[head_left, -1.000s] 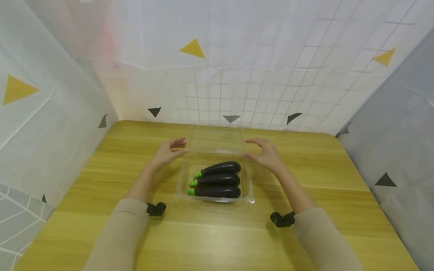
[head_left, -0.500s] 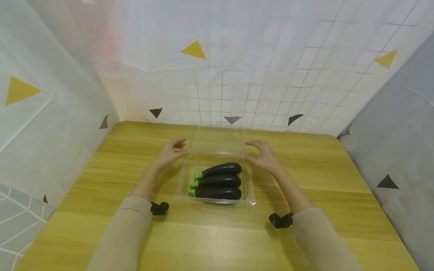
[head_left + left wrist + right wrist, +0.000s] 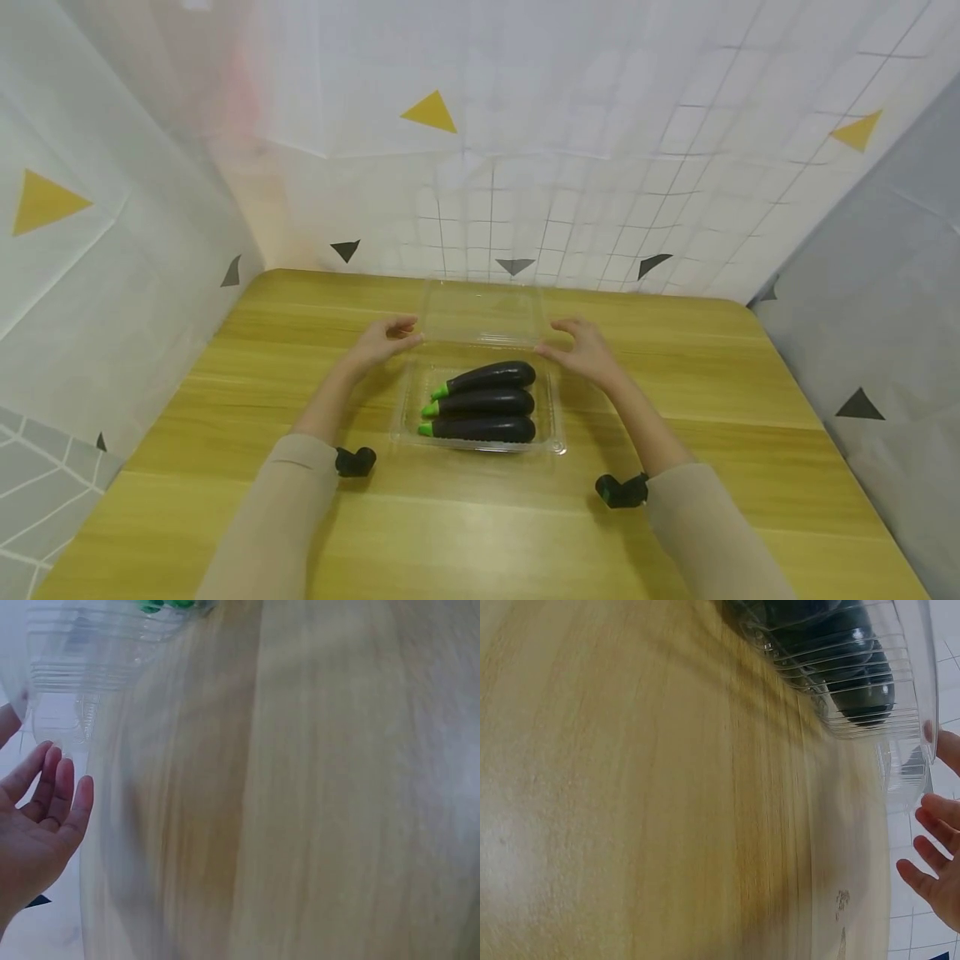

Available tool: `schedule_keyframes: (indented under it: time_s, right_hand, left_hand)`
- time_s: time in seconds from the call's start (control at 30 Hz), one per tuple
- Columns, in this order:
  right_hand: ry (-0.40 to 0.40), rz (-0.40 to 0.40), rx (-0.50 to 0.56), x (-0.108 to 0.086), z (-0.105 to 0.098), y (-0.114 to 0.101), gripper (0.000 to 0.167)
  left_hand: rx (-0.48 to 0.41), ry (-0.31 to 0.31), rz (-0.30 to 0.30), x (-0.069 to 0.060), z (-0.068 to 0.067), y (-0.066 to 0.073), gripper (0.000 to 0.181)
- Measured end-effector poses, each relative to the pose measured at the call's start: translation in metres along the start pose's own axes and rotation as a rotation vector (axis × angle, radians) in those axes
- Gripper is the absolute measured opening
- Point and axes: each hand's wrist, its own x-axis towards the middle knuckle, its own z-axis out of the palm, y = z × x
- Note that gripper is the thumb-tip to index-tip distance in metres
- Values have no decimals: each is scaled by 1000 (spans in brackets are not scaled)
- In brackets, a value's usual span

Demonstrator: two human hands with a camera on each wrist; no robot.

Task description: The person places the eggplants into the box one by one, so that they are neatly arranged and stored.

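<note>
A clear plastic clamshell box point(image 3: 480, 447) rests on the table with its lid point(image 3: 480, 312) folded back behind it. Three dark eggplants with green stem ends lie side by side inside, the middle eggplant point(image 3: 486, 402) among them. At the box's rear left corner is my left hand point(image 3: 379, 345), thumb tip by the rim, fingers loosely bent and apart from the thumb. My right hand point(image 3: 587, 353) mirrors it at the rear right corner. In the right wrist view, its thumb point(image 3: 949, 748) touches the rim while the fingers are spread beside the lid. Neither hand visibly grips anything.
The wooden table point(image 3: 480, 525) reaches back to a white patterned curtain point(image 3: 570, 200). Side curtains stand at left and right. A small black device is strapped at each wrist, the left device point(image 3: 356, 462) and the right device point(image 3: 622, 491).
Both hands have shifted slightly toward the front, and their thumbs have moved in closer to the hinge corners. The box and eggplants stay put; the view has shifted a little.
</note>
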Motion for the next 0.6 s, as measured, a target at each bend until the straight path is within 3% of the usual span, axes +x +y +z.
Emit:
schedule_keyframes:
  time_s: [0.17,0.27,0.6]
  right_hand:
    - [-14,19,43,-1,2,2,68]
    - [1,18,114,-1,3,2,69]
    - [138,40,324,-3,10,-7,66]
  left_hand:
    - [-29,21,-7,3,2,0,59]
    - [-45,48,23,3,4,2,58]
    - [-139,138,132,2,12,5,54]
